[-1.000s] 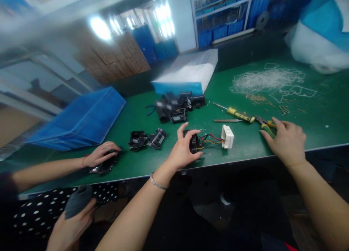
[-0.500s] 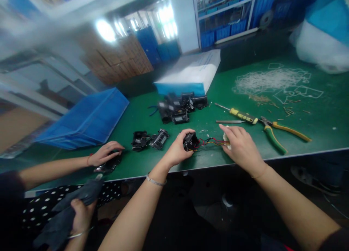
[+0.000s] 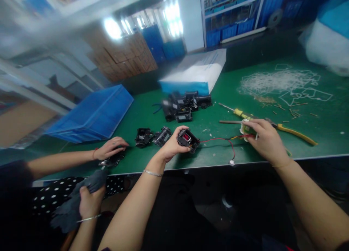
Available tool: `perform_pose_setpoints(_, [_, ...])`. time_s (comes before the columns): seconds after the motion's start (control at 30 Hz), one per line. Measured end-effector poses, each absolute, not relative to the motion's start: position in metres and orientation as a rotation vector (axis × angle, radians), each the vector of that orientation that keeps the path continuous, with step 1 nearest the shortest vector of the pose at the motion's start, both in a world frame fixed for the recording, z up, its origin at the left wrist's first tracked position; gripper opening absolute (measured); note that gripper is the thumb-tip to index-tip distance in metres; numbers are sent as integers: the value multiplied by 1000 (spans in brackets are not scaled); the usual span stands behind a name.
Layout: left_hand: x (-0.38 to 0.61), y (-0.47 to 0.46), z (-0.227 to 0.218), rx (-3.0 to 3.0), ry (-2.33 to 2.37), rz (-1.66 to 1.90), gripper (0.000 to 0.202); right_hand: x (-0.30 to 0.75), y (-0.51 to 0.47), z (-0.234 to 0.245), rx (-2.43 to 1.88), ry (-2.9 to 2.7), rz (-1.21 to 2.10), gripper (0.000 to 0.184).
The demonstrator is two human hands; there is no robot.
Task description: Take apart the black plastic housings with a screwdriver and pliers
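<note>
My left hand (image 3: 172, 144) is closed around a black plastic housing (image 3: 193, 143), its open side turned up and a red part showing inside. Red and black wires (image 3: 215, 139) run from it to the right. At their other end my right hand (image 3: 263, 136) pinches a small white part (image 3: 244, 128), perhaps a board or connector; its far side is hidden by my fingers. A loose wire branch hangs down to a white plug (image 3: 231, 163) at the table's front edge. Under and behind my right hand lie pliers (image 3: 296, 132) and a yellow screwdriver (image 3: 240, 113).
Two black housings (image 3: 143, 137) lie left of my left hand, more (image 3: 181, 107) behind. A co-worker's hand (image 3: 113, 148) rests on another part; their other hand (image 3: 91, 203) holds a grey cloth. A blue crate (image 3: 92, 114), a white-and-blue box (image 3: 191, 84) and tangled white wire (image 3: 275, 83) surround the workspace.
My right hand has moved right with the white part, stretching the wires out. The housing in my left hand has tilted, showing its inside. A white plug now hangs on a wire branch.
</note>
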State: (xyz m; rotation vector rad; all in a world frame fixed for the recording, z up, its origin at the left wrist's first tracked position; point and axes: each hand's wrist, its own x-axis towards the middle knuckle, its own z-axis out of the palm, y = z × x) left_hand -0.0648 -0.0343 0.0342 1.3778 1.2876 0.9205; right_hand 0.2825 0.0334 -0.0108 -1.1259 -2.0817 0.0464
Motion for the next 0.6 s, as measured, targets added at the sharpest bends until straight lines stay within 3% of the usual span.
perform_pose_setpoints(0.17, [-65,-32,26,1252,1306,995,98,271,44,-4,-1098,-2189,-50,40])
perform_pose_setpoints(0.43, [-60,-18,8,753,1206,1269,67,258,44,18,-1040,-2347,34,66])
perform_pose_setpoints(0.6, [-53,-18,9,913,1188,1263,70,218,-5,52,-801,-2234,455,55])
